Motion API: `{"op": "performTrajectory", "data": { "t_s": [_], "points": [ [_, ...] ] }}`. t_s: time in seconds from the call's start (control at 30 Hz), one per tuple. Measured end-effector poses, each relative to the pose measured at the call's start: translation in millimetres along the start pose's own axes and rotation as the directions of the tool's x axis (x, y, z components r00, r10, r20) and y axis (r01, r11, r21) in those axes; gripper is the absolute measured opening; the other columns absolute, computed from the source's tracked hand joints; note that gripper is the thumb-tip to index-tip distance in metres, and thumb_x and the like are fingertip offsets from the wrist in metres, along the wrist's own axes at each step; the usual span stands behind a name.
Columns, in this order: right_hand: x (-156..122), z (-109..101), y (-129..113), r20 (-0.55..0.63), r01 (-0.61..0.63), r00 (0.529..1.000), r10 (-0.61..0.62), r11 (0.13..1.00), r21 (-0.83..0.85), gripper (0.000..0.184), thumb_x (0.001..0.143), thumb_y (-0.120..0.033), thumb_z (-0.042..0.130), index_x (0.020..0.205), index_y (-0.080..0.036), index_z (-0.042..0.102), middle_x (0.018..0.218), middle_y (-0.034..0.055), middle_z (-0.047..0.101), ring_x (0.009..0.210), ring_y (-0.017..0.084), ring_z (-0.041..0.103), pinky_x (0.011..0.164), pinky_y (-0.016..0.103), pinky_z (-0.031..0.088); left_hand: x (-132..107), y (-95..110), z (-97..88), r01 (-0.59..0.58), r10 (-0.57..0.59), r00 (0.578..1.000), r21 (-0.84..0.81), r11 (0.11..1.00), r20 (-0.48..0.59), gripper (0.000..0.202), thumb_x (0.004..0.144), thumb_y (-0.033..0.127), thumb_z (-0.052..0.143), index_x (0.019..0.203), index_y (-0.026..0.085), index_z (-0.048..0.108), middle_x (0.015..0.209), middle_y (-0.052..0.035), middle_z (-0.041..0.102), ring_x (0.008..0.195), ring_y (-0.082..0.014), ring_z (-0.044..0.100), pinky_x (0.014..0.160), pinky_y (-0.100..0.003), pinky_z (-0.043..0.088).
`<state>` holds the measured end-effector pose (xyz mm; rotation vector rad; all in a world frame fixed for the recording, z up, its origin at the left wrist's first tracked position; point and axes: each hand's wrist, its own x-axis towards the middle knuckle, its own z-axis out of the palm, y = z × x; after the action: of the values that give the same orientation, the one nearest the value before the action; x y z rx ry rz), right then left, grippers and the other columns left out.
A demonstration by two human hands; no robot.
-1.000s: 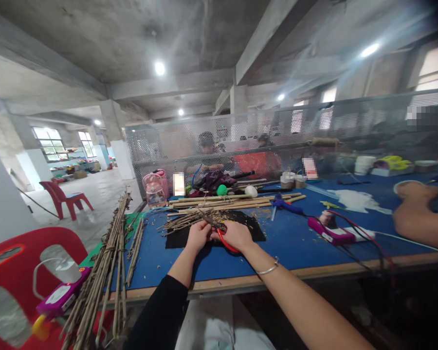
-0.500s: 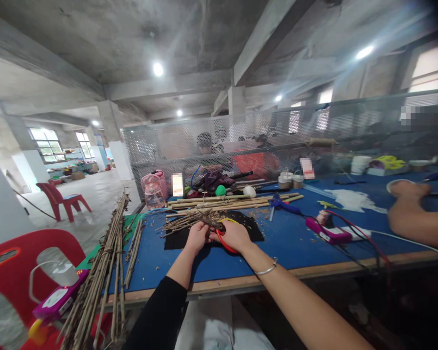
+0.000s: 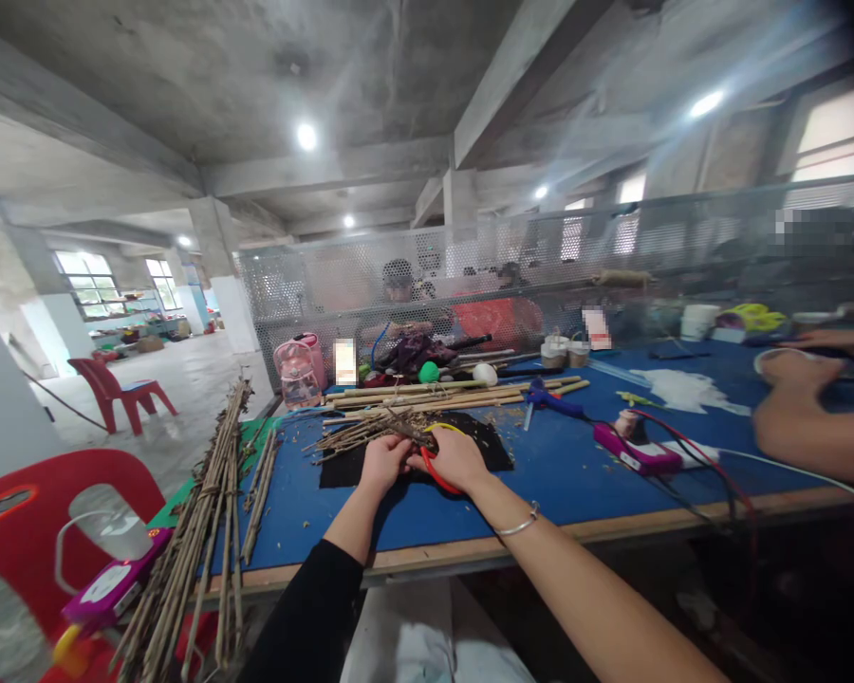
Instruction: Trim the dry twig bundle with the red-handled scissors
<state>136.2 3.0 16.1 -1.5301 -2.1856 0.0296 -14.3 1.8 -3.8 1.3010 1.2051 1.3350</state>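
My right hand (image 3: 457,460) is closed around cutters (image 3: 437,474) with red and yellow handles, their dark blades pointing left. Fingers of my left hand (image 3: 384,463) are pinched right by the blades, on what looks like a short twig, mostly covered by the fingers. Just beyond both hands lies a loose heap of thin dry twigs (image 3: 352,436), with chips and small cut bits among them. Under the heap and hands is a black mat (image 3: 342,472) on the blue tabletop (image 3: 291,517).
A bundle of long sticks (image 3: 203,512) leans over the table's left edge, by a red chair (image 3: 124,465). Pale poles (image 3: 462,394) lie behind the twigs. To the right are a blue glue gun (image 3: 559,402), a purple power strip (image 3: 637,452) with cables, and another person's arm (image 3: 811,427).
My hands stay in nearly the same place, with the cutters still in the right one. At the far right, another hand now shows beyond the co-worker's arm.
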Motion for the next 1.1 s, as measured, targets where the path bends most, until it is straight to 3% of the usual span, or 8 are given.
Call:
{"op": "performTrajectory", "data": {
  "t_s": [0.47, 0.63, 0.9, 1.1],
  "points": [
    [0.4, -3.0, -1.0, 0.093, -0.079, 0.992, 0.080, 0.997, -0.012, 0.053, 0.068, -0.069, 0.044, 0.084, -0.022, 0.062, 0.085, 0.0078, 0.066, 0.082, 0.023, 0.061, 0.067, 0.028, 0.041, -3.3, 6.3, 0.8, 0.028, -0.026, 1.000, -0.145, 0.989, 0.018, 0.029, 0.065, 0.036, 0.065, 0.080, 0.011, 0.064, 0.067, -0.0036, 0.063, 0.047, -0.0059, 0.051, 0.043, -0.015, 0.040],
    [-0.6, -1.8, -0.6, 0.072, -0.057, 0.996, 0.058, 0.998, -0.016, 0.053, 0.067, -0.068, 0.047, 0.090, -0.022, 0.060, 0.089, 0.0062, 0.065, 0.086, 0.022, 0.060, 0.070, 0.028, 0.041, -2.2, 6.4, 1.8, 0.053, -0.054, 0.999, -0.214, 0.975, -0.001, 0.022, 0.068, 0.033, 0.061, 0.077, 0.013, 0.061, 0.071, -0.0043, 0.065, 0.058, -0.0108, 0.059, 0.047, -0.018, 0.044],
    [-0.5, -0.9, -0.6, 0.047, -0.021, 0.999, 0.021, 1.000, -0.012, 0.052, 0.067, -0.066, 0.049, 0.090, -0.021, 0.057, 0.088, 0.0063, 0.064, 0.087, 0.021, 0.059, 0.071, 0.028, 0.040, -1.6, 1.7, 1.2, 0.039, -0.035, 0.999, -0.142, 0.989, 0.029, 0.019, 0.068, 0.033, 0.058, 0.073, 0.014, 0.059, 0.069, -0.0039, 0.065, 0.058, -0.0126, 0.060, 0.045, -0.018, 0.042],
    [-0.8, 1.7, -0.1, 0.037, -0.044, 0.998, 0.044, 0.999, 0.002, 0.049, 0.069, -0.064, 0.048, 0.092, -0.021, 0.056, 0.089, 0.0059, 0.064, 0.086, 0.021, 0.059, 0.069, 0.027, 0.040, -3.2, 4.9, 1.8, -0.005, 0.002, 1.000, -0.098, 0.995, -0.029, 0.024, 0.065, 0.032, 0.061, 0.080, 0.014, 0.062, 0.067, -0.0030, 0.064, 0.054, -0.0103, 0.056, 0.043, -0.016, 0.038]
  ]
}}
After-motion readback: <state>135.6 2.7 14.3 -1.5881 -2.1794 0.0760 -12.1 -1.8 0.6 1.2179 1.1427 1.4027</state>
